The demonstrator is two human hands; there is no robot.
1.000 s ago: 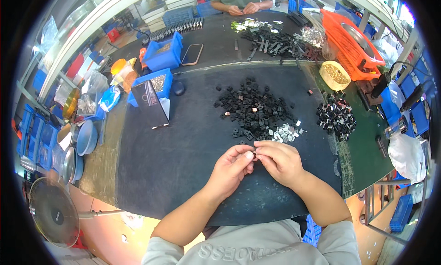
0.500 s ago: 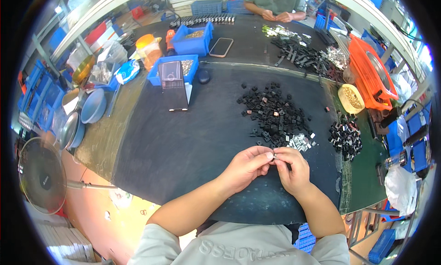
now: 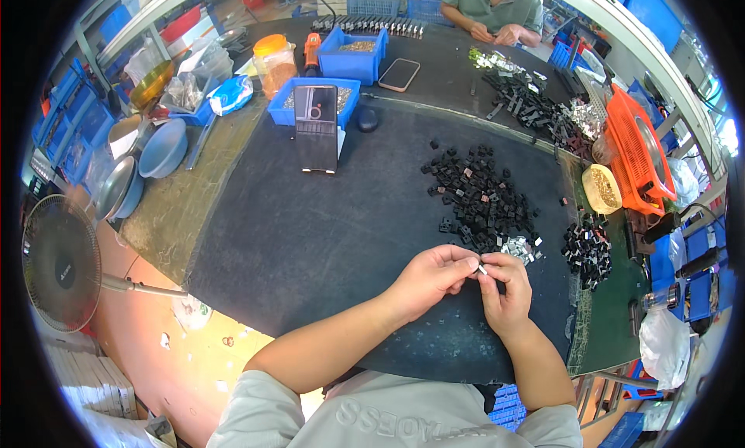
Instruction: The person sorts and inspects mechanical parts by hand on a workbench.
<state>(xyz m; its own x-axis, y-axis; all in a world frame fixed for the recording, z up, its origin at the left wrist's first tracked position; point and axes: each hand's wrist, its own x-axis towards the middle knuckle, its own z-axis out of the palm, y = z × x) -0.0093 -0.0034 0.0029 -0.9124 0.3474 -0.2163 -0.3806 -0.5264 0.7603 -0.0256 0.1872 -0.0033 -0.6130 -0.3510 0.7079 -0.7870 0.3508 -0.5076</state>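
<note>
Left hand (image 3: 436, 283), right hand (image 3: 508, 291): we pinch one pale piece (image 3: 483, 269) toward the worktop's (image 3: 310, 238) front edge.
Shirt (image 3: 388, 394): raised lettering (image 3: 419, 422).

Held piece (image 3: 483, 269): partly hidden by fingers (image 3: 466, 266), too small to identify
Co-worker (image 3: 497, 12): head cut off by upper edge

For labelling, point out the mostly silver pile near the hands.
The small pile of silver rectangular pieces just beyond the right hand; the large pile of black blocks and the black-and-silver pile farther right are mostly dark.
</note>
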